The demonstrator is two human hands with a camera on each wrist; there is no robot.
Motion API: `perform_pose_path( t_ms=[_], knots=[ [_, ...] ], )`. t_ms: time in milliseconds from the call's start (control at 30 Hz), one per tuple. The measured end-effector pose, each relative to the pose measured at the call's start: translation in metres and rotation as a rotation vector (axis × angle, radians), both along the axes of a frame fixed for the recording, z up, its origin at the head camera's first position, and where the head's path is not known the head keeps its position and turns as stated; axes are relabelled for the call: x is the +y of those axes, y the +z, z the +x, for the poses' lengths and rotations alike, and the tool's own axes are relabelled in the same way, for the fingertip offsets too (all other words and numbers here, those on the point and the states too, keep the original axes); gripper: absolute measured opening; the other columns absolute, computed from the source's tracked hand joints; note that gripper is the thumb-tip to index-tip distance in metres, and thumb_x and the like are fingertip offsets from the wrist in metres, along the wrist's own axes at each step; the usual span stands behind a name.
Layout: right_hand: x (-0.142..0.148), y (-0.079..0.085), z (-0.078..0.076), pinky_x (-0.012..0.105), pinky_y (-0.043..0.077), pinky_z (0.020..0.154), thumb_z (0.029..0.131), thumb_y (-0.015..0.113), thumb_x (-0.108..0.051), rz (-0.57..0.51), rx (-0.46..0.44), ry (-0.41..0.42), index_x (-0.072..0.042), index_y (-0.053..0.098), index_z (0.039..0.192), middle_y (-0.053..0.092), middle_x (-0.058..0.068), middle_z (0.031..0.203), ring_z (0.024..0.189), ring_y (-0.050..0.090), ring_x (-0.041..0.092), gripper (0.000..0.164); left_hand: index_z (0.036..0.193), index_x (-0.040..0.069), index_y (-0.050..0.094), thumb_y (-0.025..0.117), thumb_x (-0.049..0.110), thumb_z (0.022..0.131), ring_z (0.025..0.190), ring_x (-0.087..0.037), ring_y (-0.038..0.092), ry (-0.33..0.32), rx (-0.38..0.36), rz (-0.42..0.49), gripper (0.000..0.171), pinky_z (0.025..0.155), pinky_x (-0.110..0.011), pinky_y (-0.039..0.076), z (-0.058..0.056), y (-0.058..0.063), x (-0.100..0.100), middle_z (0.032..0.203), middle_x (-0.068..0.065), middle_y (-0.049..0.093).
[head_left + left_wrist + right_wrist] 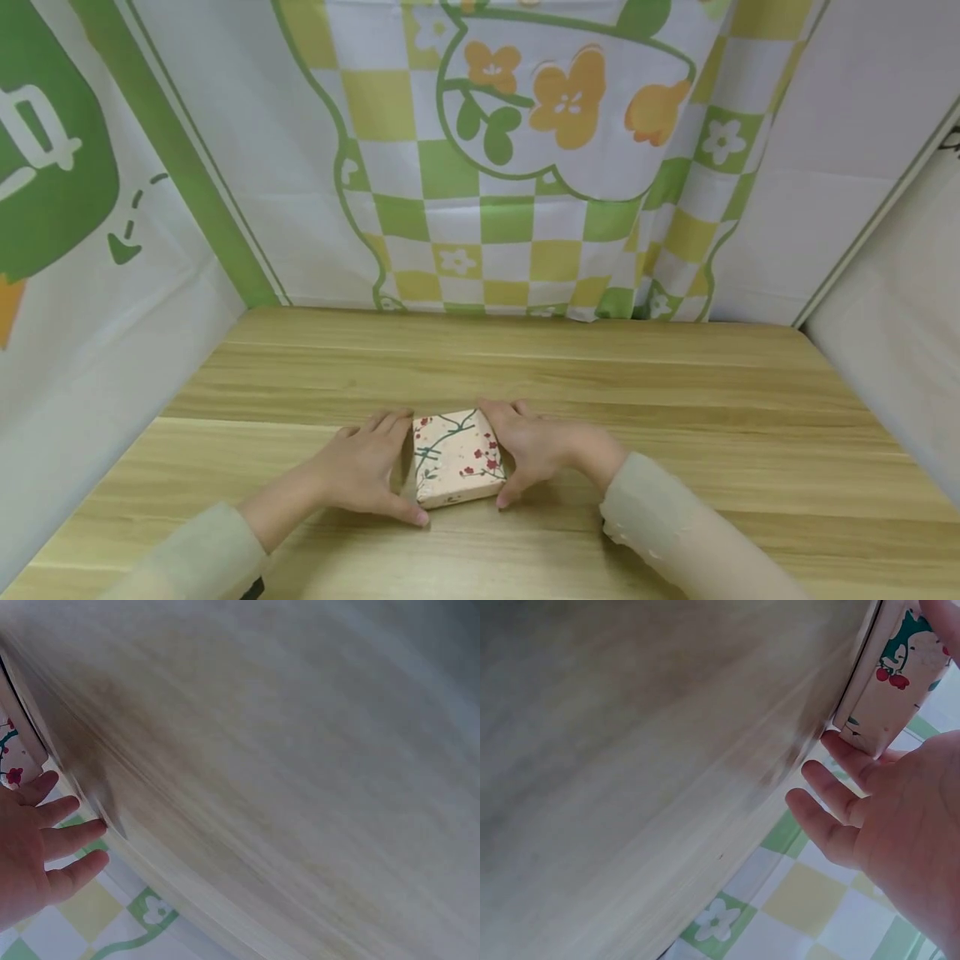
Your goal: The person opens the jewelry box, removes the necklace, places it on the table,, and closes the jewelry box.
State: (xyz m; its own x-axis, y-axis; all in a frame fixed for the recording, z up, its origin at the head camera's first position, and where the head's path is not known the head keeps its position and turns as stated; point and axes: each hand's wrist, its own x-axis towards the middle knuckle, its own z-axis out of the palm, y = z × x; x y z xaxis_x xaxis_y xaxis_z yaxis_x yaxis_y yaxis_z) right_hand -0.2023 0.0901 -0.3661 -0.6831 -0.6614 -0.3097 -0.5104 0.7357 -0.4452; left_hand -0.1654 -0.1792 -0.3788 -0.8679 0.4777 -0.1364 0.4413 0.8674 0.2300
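Observation:
A small, square cream box [459, 457], printed with red blossoms and green stems, lies flat on the wooden table between the two hands. At its left side is the left hand [365, 472], fingers spread by the far corner and thumb by the near corner. The right hand [536, 450] frames the opposite side, its thumb beside the near corner and its index finger at the far one. In the left wrist view, the fingers [71, 838] extend loosely beside the box's edge. The right wrist view shows an index finger touching the box's corner [891, 697], other fingers relaxed.
The wood-grain table [315, 367] spreads out around the box. Behind it hangs a green, yellow and white checked curtain [510, 225] with orange flowers. Pale printed panels [82, 392] border the table on the left and right.

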Motion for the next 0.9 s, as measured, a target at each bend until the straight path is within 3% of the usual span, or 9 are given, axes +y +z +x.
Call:
perform_pose_path(
  t_ms=[300, 900],
  knots=[
    [-0.005, 0.0, 0.0, 0.052, 0.031, 0.116, 0.069, 0.089, -0.036, 0.042, 0.069, 0.02, -0.008, 0.011, 0.157, 0.031, 0.009, 0.154, 0.14, 0.03, 0.027, 0.121, 0.151, -0.009, 0.024, 0.076, 0.079, 0.058, 0.147, -0.052, 0.021, -0.011, -0.012, 0.039, 0.137, 0.106, -0.079, 0.017, -0.004, -0.003, 0.005, 0.16, -0.028, 0.023],
    [0.028, 0.005, 0.014, 0.061, 0.028, 0.114, 0.063, 0.091, -0.036, -0.021, 0.092, -0.006, -0.005, 0.018, 0.154, 0.031, 0.009, 0.154, 0.138, 0.03, 0.028, 0.12, 0.151, -0.008, 0.024, 0.078, 0.075, 0.059, 0.149, -0.049, 0.017, -0.09, -0.036, 0.091, 0.135, 0.109, -0.076, 0.018, -0.006, -0.001, 0.029, 0.16, -0.025, 0.025]
  ],
)
